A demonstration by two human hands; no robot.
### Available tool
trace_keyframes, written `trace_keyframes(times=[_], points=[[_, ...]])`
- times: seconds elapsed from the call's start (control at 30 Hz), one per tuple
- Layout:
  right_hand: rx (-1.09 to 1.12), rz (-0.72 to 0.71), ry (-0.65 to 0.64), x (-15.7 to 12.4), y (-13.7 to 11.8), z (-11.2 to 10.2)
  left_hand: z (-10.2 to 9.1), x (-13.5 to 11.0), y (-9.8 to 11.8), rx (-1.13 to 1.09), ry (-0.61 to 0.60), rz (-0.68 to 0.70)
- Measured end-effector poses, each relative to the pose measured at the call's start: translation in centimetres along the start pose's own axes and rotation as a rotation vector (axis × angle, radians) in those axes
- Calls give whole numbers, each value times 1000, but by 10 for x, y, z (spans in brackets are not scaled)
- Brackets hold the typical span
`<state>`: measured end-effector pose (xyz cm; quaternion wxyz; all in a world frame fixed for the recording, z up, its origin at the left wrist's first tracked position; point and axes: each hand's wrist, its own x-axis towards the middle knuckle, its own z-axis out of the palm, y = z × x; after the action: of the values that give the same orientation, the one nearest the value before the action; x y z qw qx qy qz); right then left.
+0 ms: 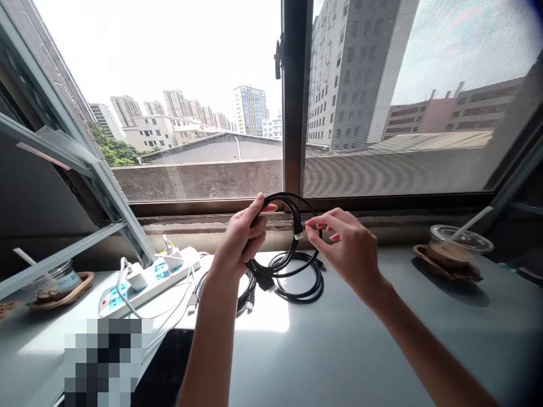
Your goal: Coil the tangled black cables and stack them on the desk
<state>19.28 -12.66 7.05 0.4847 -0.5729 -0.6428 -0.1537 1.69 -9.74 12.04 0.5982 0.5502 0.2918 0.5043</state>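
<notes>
Left hand (246,232) grips a black cable coil (296,212) by its left side, thumb along the top, fingers curled round; coil is in the air in front of the middle of the desk's (352,339) far edge. Right hand (345,243) has thumb and index tips nearly meeting just beside a silver-tipped plug (298,229); can't tell if they pinch anything; other fingers half bent.

Handling, as a judgement: pin the loops firmly with the left thumb; take the plug by its body, not the metal tip; guide the loose outer strand so it follows the curve without twisting; even loops over tight ones.

Around: two more black coils on the desk below the hands, right one (306,297) and left one (251,287), the left partly behind the forearm; likely snag risk for low loops. Power strip (146,287) with white chargers (136,277) lies toward the far left corner; dark flat object (165,362) nearer the wearer; lidded cups, right (449,249) and left (55,285), well apart from the hands.
</notes>
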Motion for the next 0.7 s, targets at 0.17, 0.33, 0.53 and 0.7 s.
trace_keyframes(times=[0.17,0.33,0.53,0.7], points=[[-58,100,-189,-1,4,5,23,-7,-5,-59,-153,-104],[-42,158,-368,-2,4,11,35,-12,-8,-70,-261,-155],[75,153,-400,-3,1,11,32,-13,-8,-106,-248,-155],[124,155,-419,-2,1,10,33,-10,-9,-190,-266,-210]])
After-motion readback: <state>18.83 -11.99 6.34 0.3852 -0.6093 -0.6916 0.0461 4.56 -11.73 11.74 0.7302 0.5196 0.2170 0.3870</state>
